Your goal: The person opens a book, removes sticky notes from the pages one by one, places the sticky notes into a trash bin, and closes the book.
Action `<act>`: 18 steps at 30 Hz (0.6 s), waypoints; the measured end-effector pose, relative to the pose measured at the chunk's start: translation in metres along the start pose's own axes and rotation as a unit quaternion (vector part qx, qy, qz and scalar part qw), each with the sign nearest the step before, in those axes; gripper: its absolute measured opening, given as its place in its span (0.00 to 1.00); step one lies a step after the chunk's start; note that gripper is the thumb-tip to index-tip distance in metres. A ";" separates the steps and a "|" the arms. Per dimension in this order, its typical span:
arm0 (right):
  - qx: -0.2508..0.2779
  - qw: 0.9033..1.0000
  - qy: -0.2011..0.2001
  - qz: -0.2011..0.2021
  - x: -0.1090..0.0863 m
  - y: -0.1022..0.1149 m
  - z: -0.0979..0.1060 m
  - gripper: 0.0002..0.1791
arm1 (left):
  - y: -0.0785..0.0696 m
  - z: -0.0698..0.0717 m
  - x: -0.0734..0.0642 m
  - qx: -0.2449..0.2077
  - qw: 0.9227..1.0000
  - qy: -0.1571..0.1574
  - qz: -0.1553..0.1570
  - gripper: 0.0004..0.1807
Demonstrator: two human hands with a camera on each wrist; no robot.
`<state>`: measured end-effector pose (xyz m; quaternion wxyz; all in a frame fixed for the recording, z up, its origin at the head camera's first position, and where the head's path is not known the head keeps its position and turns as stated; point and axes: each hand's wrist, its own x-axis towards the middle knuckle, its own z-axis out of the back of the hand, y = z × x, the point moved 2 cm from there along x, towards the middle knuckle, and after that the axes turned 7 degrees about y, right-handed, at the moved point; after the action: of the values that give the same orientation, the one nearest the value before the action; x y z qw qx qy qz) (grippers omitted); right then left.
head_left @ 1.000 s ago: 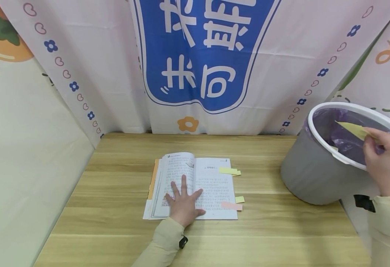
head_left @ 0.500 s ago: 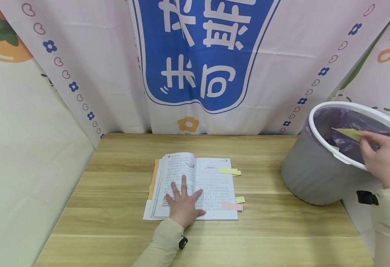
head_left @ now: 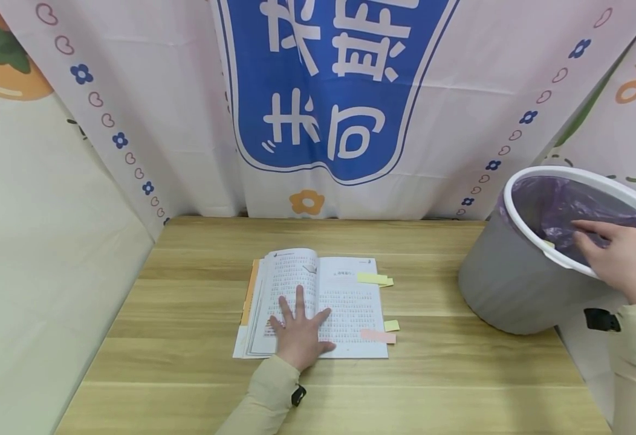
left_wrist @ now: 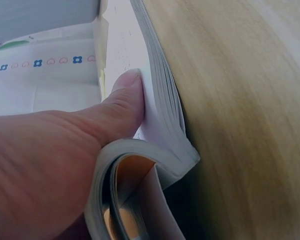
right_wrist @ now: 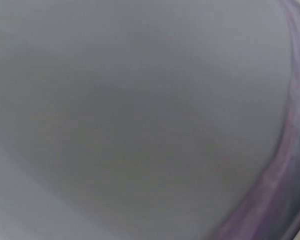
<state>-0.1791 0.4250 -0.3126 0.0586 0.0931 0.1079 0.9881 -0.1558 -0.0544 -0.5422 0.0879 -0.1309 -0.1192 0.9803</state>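
Observation:
An open book (head_left: 350, 314) lies on the wooden table, with yellow sticky tabs (head_left: 372, 278) and a pink tab (head_left: 378, 336) along its right page. My left hand (head_left: 300, 338) presses on it near the spine, fingers spread. In the left wrist view the thumb (left_wrist: 122, 102) rests on the page above the curved bottom of the spine. Over the mouth of a grey trash bin (head_left: 514, 284), my right hand (head_left: 628, 257) hangs with thumb and forefinger apart and nothing visible between them. The right wrist view holds only the bin's grey wall (right_wrist: 140, 120) and purple liner (right_wrist: 270, 195).
The bin has a white rim (head_left: 530, 238) and leans at the table's right edge. A small yellow scrap (head_left: 549, 244) shows inside it. A printed curtain (head_left: 198, 121) hangs behind the table (head_left: 187, 290).
The yellow sticky note has left my right hand and is out of sight at the bin. That hand has shifted slightly down. My left hand and the book have stayed put.

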 end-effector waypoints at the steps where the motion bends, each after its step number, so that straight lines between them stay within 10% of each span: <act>1: -0.001 1.000 -0.001 0.001 0.000 0.000 0.000 0.23 | 0.000 0.000 0.000 0.000 1.000 0.000 0.000 0.42; 11: 0.005 0.994 -0.088 0.066 -0.002 0.006 0.003 0.19 | 0.000 -0.001 0.000 -0.004 1.000 -0.002 0.000 0.42; 18: 0.059 0.968 -0.209 0.122 -0.015 0.037 0.010 0.15 | 0.000 -0.002 0.000 -0.001 1.000 -0.003 0.001 0.42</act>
<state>-0.1656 0.3890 -0.2974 -0.0472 0.3130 0.1391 0.9383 -0.1555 -0.0542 -0.5440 0.0866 -0.1285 -0.1198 0.9806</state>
